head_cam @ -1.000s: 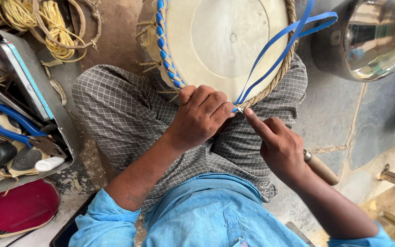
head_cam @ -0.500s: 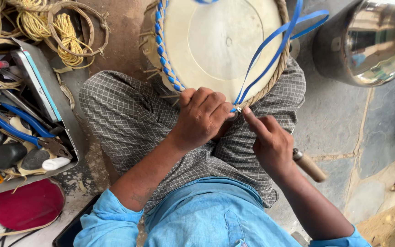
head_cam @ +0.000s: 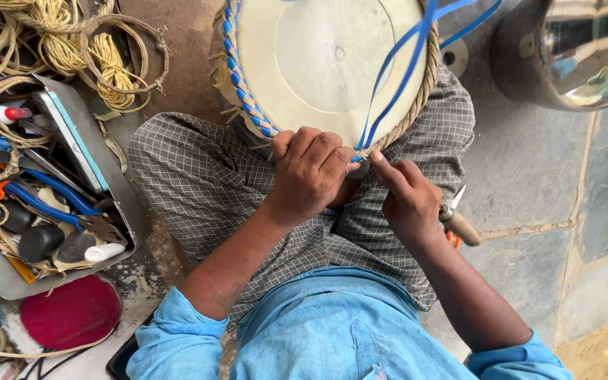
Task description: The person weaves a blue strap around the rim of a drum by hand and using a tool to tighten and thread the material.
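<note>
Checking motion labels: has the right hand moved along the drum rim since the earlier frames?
No. The right hand still pinches the blue strip at the same spot on the drum rim, beside the left hand; only the camera shifted.

Stone-slab floor [head_cam: 529, 176] carrying everything, grey slabs showing at right of frame. Metal tray [head_cam: 72, 271] of tools lying at left. Red round lid [head_cam: 72, 313] lying at lower left, just below tray. Coils of straw-coloured cord [head_cam: 72, 42] lying at upper left. Shiny metal pot [head_cam: 571, 49] sitting at upper right. Wooden-handled tool [head_cam: 459, 225] lying right of centre.
</note>
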